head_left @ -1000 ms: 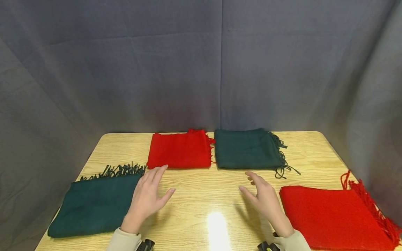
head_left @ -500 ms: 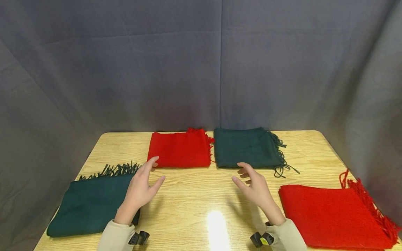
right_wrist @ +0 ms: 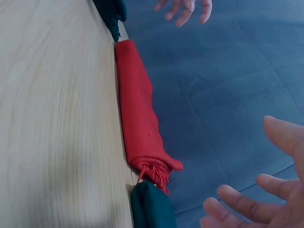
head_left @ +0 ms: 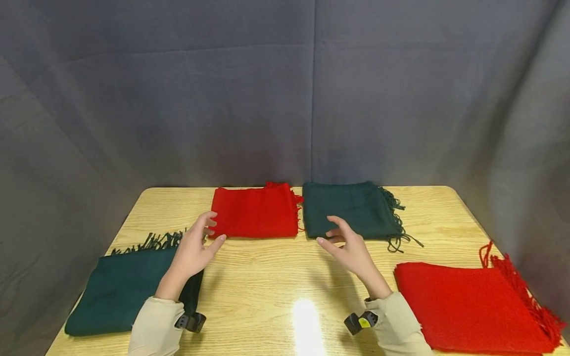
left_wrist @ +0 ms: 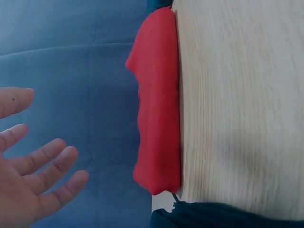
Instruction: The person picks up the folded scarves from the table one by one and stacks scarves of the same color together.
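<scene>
My left hand (head_left: 192, 253) hovers empty above the table, fingers spread and slightly bent, near the folded dark green scarf (head_left: 126, 291) at the left. Ahead of it lies a folded red scarf (head_left: 254, 212) at the back, its fringe pointing right. My right hand (head_left: 349, 251), likewise holding nothing, hovers before the second folded green scarf (head_left: 352, 210) and overlaps its front edge in the head view. A larger folded red scarf (head_left: 472, 306) lies at the right with fringe (head_left: 525, 291). Both wrist views show the back red scarf (left_wrist: 159, 104) apart from the fingers.
The light wood table (head_left: 267, 287) has a bright glare patch in front. Grey cloth (head_left: 231, 99) hangs behind it and at both sides. Black wrist cameras (head_left: 190, 322) sit at the sleeve cuffs.
Both hands have moved forward and slightly left in the head view, and their fingers look a little more bent. The scarves have not moved.
</scene>
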{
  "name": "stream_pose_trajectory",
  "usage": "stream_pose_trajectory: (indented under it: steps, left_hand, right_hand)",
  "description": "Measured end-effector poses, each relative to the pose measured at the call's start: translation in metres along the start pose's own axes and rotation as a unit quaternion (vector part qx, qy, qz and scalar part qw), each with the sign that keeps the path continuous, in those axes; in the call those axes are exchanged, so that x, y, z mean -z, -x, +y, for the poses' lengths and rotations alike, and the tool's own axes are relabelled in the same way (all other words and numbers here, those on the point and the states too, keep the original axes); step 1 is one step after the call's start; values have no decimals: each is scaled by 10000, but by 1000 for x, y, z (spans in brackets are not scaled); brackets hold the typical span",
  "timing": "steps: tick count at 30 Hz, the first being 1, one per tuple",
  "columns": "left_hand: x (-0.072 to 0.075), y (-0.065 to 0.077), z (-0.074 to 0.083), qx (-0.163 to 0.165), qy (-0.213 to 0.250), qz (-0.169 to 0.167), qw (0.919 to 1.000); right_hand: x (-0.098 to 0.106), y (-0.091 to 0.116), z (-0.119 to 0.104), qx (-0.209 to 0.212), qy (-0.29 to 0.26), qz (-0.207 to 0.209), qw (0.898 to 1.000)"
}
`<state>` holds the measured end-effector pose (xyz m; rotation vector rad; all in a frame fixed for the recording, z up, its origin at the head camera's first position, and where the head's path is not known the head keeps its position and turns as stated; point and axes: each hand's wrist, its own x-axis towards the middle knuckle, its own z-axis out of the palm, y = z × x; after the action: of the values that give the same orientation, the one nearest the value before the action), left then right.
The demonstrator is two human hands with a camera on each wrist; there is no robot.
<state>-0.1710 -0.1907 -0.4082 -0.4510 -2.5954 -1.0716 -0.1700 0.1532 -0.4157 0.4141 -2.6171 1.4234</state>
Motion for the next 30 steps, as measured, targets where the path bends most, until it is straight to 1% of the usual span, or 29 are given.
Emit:
stream_pose_trajectory:
  steps: [3,7,10,14,21,26,30]
  left_hand:
    - [3,-5,-3,79,75,-122,9999]
    - [6,-10,-8,129,137,-203,9996]
    - [8,-14,-13,177,114,-250,9995]
    - [10,-20,-21,280,147,-358,9989]
    - [12,-33,-35,570,475,-488,9960]
    - [15,-42,-37,712,616,-565,9940]
    - [17,-50,-37,781,604,-617,9932]
  right_hand:
    - [0,-5,0,-117,-116,-144,9998]
    - [0,-13,0,-251,-255,-345,9988]
    - [-1,-20,0,-310,-258,-470,9981]
    - [-2,-28,1,-496,-269,-596,9966]
    - [-6,-45,3,-925,-365,-765,9921]
    - [-7,-58,5,-1110,-328,-789,9901]
    - [-8,-67,5,-1270,-389,-828,9877]
